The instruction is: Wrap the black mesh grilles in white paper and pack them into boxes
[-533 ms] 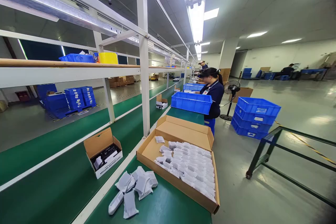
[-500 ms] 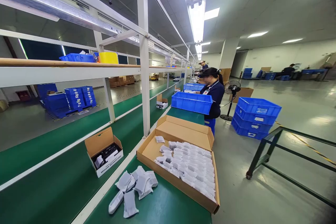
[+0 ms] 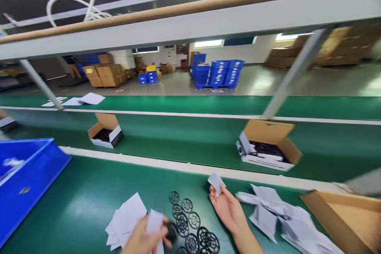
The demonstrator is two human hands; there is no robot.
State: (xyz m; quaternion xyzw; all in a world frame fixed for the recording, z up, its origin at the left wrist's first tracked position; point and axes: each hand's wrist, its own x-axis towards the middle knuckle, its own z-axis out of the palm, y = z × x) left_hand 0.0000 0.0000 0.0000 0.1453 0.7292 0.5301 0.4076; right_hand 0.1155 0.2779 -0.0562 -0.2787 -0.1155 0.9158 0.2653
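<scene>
My right hand (image 3: 228, 211) is palm up, its thumb and fingers closed on a small white wrapped packet (image 3: 216, 182). Lower down, my left hand (image 3: 144, 235), smeared by motion, grips a folded white paper slip (image 3: 154, 222). A dark round part (image 3: 172, 233) is at its fingertips; whether it is held too, I cannot tell. Between the hands lie several black spoked rings (image 3: 194, 220), some overlapping. A loose pile of white paper sheets (image 3: 126, 218) is beside my left hand. Several white wrapped packets (image 3: 264, 220) lie right of my right hand.
Open cartons with dark contents, one at right (image 3: 266, 154) and one at left (image 3: 105, 133), stand on the green conveyor (image 3: 178, 147). A blue bin (image 3: 32, 190) is at the left, a brown cardboard tray (image 3: 336, 214) at the right. A shelf rail (image 3: 190, 22) crosses overhead.
The view has swung left from along the bench to face the conveyor. Both hands, out of sight before, now show, the right with a packet and the left with a paper slip.
</scene>
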